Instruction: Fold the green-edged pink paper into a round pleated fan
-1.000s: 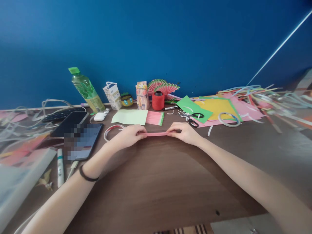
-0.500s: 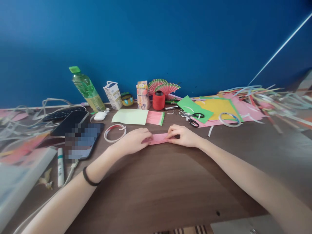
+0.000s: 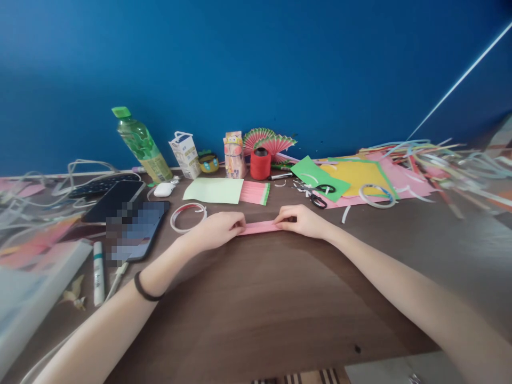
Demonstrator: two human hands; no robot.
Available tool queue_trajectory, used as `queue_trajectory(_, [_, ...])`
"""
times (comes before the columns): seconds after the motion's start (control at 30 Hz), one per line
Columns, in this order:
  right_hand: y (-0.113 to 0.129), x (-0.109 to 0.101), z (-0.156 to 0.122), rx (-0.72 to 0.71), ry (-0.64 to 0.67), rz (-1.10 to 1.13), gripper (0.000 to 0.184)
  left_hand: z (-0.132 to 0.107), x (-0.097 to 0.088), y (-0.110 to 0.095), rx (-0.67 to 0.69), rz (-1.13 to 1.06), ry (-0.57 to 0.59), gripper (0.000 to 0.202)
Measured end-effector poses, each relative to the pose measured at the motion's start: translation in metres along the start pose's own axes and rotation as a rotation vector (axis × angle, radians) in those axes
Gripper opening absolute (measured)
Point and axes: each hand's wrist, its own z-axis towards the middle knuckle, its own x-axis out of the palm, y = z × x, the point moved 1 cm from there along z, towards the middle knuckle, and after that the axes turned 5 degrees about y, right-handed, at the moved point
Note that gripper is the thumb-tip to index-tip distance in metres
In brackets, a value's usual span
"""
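A narrow folded strip of pink paper (image 3: 260, 228) lies on the brown desk (image 3: 256, 309) between my hands. My left hand (image 3: 218, 230) pinches its left end with closed fingers. My right hand (image 3: 303, 220) pinches its right end, fingers pressed together on the strip. Just beyond the strip lie a pale green sheet (image 3: 214, 190) and a pleated pink piece with a green edge (image 3: 254, 193). A black band circles my left wrist.
A phone (image 3: 134, 230), a tape ring (image 3: 188, 217), a marker (image 3: 98, 273) and cables sit left. A green bottle (image 3: 140, 146), small cartons, a red spool (image 3: 260, 164) and paper fans (image 3: 266, 142) line the blue wall. Scissors (image 3: 318, 194), coloured sheets and paper strips lie right.
The pink paper was a thin strip, then showed wider as a fold was turned, and is now flattened to a narrow strip again. Both hands stayed pinching its ends.
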Motion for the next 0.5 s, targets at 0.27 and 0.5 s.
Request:
queue_trajectory(0.27, [-0.001, 0.001, 0.002, 0.125, -0.003, 0.070, 0.014, 0.004, -0.003, 0.013, -0.012, -0.222, 0.074, 0.017])
queue_trajectory(0.5, [0.001, 0.002, 0.004, 0.160, -0.026, 0.065, 0.011, 0.006, -0.003, 0.020, -0.004, -0.280, 0.094, 0.017])
